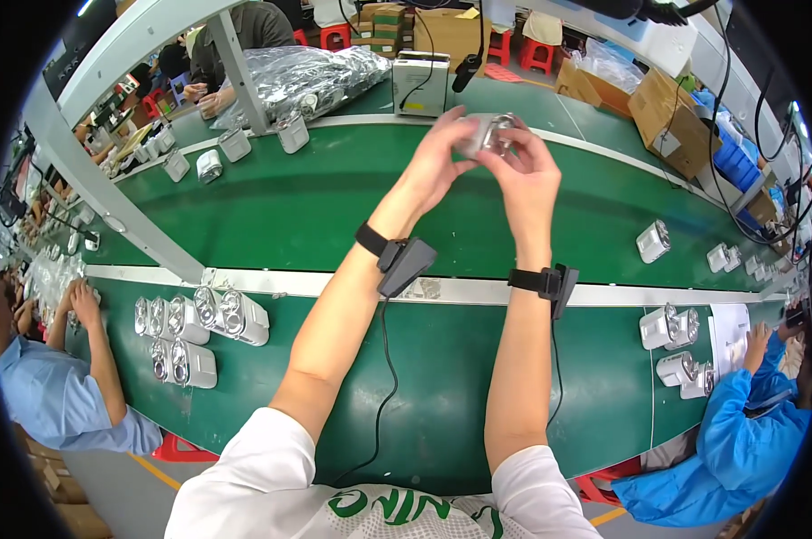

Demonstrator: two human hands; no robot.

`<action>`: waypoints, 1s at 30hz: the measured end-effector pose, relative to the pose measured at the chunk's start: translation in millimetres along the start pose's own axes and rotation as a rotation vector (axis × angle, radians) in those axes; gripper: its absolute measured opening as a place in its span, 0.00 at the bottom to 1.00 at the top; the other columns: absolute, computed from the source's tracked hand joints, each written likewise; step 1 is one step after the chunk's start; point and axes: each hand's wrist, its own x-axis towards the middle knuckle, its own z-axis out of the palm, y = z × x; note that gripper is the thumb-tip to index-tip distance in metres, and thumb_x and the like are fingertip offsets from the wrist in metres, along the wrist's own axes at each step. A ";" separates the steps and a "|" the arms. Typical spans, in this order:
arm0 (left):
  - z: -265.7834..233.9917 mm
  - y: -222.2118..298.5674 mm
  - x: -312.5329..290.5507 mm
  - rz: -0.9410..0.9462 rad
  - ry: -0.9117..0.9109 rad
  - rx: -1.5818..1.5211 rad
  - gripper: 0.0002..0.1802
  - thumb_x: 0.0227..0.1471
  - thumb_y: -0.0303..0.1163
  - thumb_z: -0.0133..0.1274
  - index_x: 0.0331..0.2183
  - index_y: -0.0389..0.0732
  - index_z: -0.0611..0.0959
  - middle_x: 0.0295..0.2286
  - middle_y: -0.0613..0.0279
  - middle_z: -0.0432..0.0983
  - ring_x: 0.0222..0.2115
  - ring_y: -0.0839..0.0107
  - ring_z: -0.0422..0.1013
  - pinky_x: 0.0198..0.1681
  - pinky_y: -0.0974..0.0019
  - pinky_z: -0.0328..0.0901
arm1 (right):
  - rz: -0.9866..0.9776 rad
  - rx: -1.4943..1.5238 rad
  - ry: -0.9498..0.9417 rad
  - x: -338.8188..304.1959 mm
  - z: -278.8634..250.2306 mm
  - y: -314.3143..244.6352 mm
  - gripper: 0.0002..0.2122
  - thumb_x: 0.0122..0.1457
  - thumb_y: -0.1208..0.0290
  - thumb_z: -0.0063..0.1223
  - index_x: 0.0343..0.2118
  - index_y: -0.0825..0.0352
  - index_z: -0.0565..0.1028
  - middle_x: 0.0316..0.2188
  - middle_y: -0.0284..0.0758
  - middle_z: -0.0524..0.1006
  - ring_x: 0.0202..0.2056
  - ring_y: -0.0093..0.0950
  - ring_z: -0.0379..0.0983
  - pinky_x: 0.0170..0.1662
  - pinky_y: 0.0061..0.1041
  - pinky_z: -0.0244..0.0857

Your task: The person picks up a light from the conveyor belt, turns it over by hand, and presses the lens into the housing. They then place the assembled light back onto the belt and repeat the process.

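Observation:
Up above the far side of the green belt, my left hand and my right hand both grip a small white boxy housing with a shiny chrome end. The left fingers wrap its left side and look slightly blurred. My right thumb and fingers close around the chrome end. Both wrists wear black straps with cabled black modules. On the table left of my arms, several similar white housings lie in a cluster, chrome ends toward the left.
More housings lie on the belt at the far left and right. A pale rail separates belt and table. Co-workers sit at left and right. A grey frame post slants at left; cardboard boxes stand beyond.

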 end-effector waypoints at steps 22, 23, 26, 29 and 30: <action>12.8 48.6 -18.7 0.839 0.088 0.938 0.48 0.32 0.34 0.74 0.55 0.33 0.70 0.46 0.52 0.70 0.46 0.64 0.69 0.48 0.63 0.67 | 0.068 0.716 -0.095 -5.7 34.1 -20.9 0.15 0.63 0.66 0.47 0.36 0.77 0.77 0.54 0.54 0.71 0.58 0.38 0.65 0.60 0.37 0.60; 14.0 51.1 -19.2 0.943 0.097 0.979 0.47 0.31 0.34 0.74 0.54 0.34 0.71 0.45 0.52 0.70 0.46 0.60 0.69 0.49 0.60 0.67 | 0.040 0.601 -0.087 -4.8 36.6 -29.7 0.14 0.62 0.67 0.49 0.39 0.77 0.76 0.54 0.53 0.71 0.56 0.36 0.66 0.59 0.36 0.61; 17.4 60.2 -24.4 1.103 0.134 1.093 0.45 0.28 0.34 0.72 0.52 0.36 0.74 0.44 0.51 0.69 0.46 0.55 0.68 0.48 0.57 0.66 | 0.013 0.403 -0.135 -4.2 44.3 -51.3 0.16 0.60 0.71 0.52 0.47 0.78 0.72 0.52 0.50 0.73 0.52 0.31 0.70 0.56 0.32 0.63; 23.2 62.8 -31.1 1.205 0.173 1.232 0.43 0.26 0.33 0.71 0.50 0.37 0.75 0.43 0.52 0.70 0.45 0.53 0.67 0.47 0.55 0.66 | 0.010 0.225 -0.229 -6.5 43.9 -63.9 0.23 0.58 0.75 0.54 0.56 0.78 0.67 0.48 0.45 0.75 0.46 0.25 0.72 0.53 0.27 0.66; 24.9 62.6 -32.5 1.226 0.197 1.249 0.43 0.26 0.32 0.70 0.50 0.38 0.75 0.43 0.52 0.70 0.44 0.53 0.66 0.46 0.55 0.66 | 0.052 0.215 -0.234 -7.1 42.5 -65.8 0.24 0.58 0.77 0.54 0.57 0.78 0.66 0.45 0.41 0.75 0.43 0.22 0.72 0.49 0.23 0.66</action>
